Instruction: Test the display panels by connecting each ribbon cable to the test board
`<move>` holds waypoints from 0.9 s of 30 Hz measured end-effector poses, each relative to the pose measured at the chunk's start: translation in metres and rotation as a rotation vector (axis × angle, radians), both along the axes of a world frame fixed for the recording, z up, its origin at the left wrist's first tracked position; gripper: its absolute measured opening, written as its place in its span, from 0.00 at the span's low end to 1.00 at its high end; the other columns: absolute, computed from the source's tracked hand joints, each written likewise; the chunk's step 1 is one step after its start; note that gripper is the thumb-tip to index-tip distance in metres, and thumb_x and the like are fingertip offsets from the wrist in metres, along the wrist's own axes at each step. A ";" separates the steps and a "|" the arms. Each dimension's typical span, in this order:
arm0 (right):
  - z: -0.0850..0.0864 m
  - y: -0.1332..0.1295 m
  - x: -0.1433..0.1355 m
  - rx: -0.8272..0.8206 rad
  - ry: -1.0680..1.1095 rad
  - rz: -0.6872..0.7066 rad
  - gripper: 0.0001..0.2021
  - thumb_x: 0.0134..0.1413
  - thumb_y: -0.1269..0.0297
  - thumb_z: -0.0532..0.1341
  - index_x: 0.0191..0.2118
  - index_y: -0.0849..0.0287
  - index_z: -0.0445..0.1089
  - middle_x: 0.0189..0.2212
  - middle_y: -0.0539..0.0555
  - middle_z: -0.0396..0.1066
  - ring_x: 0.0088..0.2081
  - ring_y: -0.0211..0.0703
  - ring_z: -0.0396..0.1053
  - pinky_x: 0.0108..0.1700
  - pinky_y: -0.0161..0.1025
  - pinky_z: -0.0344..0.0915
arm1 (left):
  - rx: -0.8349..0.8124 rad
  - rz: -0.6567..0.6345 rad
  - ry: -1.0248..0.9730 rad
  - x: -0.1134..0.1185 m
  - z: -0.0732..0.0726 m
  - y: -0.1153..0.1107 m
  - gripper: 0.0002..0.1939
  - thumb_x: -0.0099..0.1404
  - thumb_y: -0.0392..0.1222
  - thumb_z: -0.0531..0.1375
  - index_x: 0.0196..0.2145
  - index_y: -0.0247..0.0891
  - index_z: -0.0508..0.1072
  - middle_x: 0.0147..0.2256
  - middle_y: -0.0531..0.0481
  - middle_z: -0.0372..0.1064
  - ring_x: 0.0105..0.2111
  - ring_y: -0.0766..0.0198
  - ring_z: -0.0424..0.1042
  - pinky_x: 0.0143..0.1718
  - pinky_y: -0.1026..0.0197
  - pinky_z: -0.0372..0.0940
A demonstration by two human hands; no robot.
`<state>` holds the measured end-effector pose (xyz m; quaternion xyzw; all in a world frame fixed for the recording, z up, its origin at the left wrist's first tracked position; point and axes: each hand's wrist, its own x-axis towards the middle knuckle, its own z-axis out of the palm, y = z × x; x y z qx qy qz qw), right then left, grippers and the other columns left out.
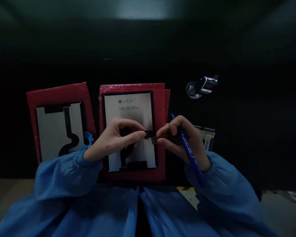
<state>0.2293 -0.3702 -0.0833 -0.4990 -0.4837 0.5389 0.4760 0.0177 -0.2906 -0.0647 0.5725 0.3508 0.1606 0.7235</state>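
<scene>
A display panel (143, 115) with a pale back and black frame lies on red bubble wrap (133, 87) in the middle. Over its right part, my left hand (122, 135) pinches a small black connector (148, 134) between thumb and fingertips. My right hand (184, 138) is closed at the panel's right edge, its fingertips on a small gold-brown flex piece (153, 140) beside the connector. A blue pen (188, 149) rests across my right hand, tilted down to the right. A black ribbon cable (123, 156) shows partly below my left hand.
On the left, a second panel (53, 128) with a black ribbon lies on red bubble wrap (59, 93). A shiny metal object (202, 87) stands at the back right. Behind my right hand, a flat piece with a label (207, 141) is partly hidden. Blue sleeves frame the front.
</scene>
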 end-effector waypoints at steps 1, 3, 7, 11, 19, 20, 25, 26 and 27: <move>0.000 -0.001 -0.001 -0.008 0.007 -0.007 0.21 0.54 0.59 0.72 0.31 0.53 0.56 0.31 0.50 0.76 0.28 0.39 0.75 0.30 0.36 0.73 | 0.068 0.024 0.016 0.002 0.000 -0.002 0.07 0.65 0.42 0.65 0.32 0.37 0.80 0.22 0.54 0.71 0.21 0.70 0.67 0.23 0.67 0.62; 0.000 -0.001 -0.002 -0.032 -0.002 -0.027 0.21 0.53 0.58 0.72 0.32 0.53 0.56 0.31 0.50 0.75 0.27 0.38 0.73 0.29 0.36 0.73 | 0.182 0.064 0.050 0.005 0.001 -0.006 0.06 0.64 0.41 0.65 0.32 0.37 0.80 0.23 0.53 0.73 0.21 0.69 0.69 0.23 0.67 0.64; 0.001 -0.003 -0.004 -0.046 -0.027 -0.069 0.20 0.54 0.56 0.72 0.32 0.53 0.56 0.31 0.49 0.76 0.27 0.37 0.72 0.31 0.36 0.74 | 0.355 0.070 0.086 0.009 -0.001 -0.011 0.06 0.63 0.40 0.66 0.31 0.36 0.81 0.24 0.51 0.75 0.22 0.68 0.70 0.22 0.67 0.64; 0.001 -0.003 -0.007 -0.031 -0.019 -0.079 0.19 0.55 0.57 0.71 0.32 0.53 0.57 0.32 0.50 0.76 0.30 0.38 0.74 0.33 0.36 0.73 | 0.484 0.083 0.072 0.011 -0.006 -0.014 0.05 0.62 0.39 0.66 0.30 0.36 0.80 0.24 0.52 0.76 0.22 0.69 0.71 0.22 0.67 0.64; 0.000 -0.004 -0.010 -0.055 -0.050 -0.117 0.20 0.55 0.57 0.70 0.31 0.53 0.55 0.32 0.49 0.75 0.33 0.40 0.75 0.36 0.38 0.74 | 0.559 0.132 0.114 0.013 -0.011 -0.019 0.07 0.63 0.39 0.64 0.27 0.38 0.79 0.22 0.53 0.73 0.20 0.68 0.69 0.22 0.65 0.63; 0.000 -0.004 -0.010 -0.056 -0.053 -0.114 0.20 0.55 0.57 0.70 0.32 0.53 0.55 0.32 0.49 0.75 0.33 0.41 0.76 0.36 0.39 0.74 | 0.559 0.137 0.118 0.013 -0.011 -0.020 0.07 0.63 0.40 0.64 0.27 0.37 0.78 0.21 0.53 0.73 0.20 0.69 0.68 0.22 0.65 0.62; -0.002 -0.003 -0.011 -0.039 -0.064 -0.124 0.18 0.55 0.60 0.70 0.31 0.53 0.56 0.32 0.49 0.75 0.33 0.41 0.75 0.36 0.39 0.74 | 0.553 0.153 0.121 0.015 -0.013 -0.021 0.08 0.62 0.38 0.64 0.26 0.36 0.78 0.19 0.54 0.70 0.18 0.71 0.64 0.19 0.66 0.57; -0.003 -0.003 -0.011 -0.027 -0.065 -0.132 0.18 0.56 0.62 0.70 0.31 0.53 0.57 0.32 0.49 0.75 0.32 0.40 0.75 0.36 0.39 0.74 | 0.549 0.158 0.115 0.016 -0.013 -0.021 0.08 0.62 0.38 0.64 0.25 0.36 0.77 0.19 0.54 0.69 0.17 0.72 0.63 0.18 0.66 0.56; -0.003 -0.003 -0.012 -0.015 -0.064 -0.137 0.17 0.56 0.63 0.70 0.31 0.53 0.57 0.32 0.48 0.75 0.32 0.39 0.75 0.36 0.38 0.73 | 0.542 0.159 0.109 0.016 -0.013 -0.021 0.08 0.61 0.37 0.64 0.25 0.35 0.77 0.18 0.54 0.69 0.17 0.72 0.63 0.18 0.67 0.55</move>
